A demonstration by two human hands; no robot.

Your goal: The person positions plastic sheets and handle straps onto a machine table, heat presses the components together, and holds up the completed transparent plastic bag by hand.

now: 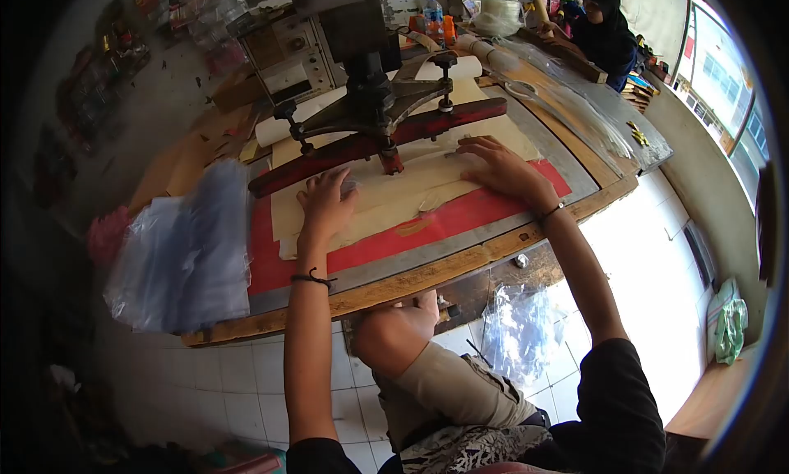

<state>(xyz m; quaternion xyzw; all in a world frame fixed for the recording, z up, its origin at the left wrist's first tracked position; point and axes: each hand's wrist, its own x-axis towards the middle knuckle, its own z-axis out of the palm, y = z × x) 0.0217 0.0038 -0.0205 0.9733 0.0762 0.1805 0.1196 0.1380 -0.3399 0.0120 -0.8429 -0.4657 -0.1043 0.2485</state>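
Cream-coloured sheets (386, 203) lie over a red mat (485, 213) on the workbench, beneath a press with a long red-and-black bar (337, 154). My left hand (329, 204) is at the left part of the sheets, just in front of the bar, its fingers apart; a small clear piece shows beside its fingers. On the right part of the sheets rests my right hand (503, 172), fingers spread and pointing left, with nothing visibly gripped. A torn brownish patch (413, 227) marks the red mat near the sheets' front edge.
Clear plastic bags (185, 256) hang over the bench's left front. A control box (292, 59) stands behind the press. Plastic rolls (486, 53), a bottle (432, 12) and clear strips (583, 112) lie farther back. Another person (604, 39) works at the back right.
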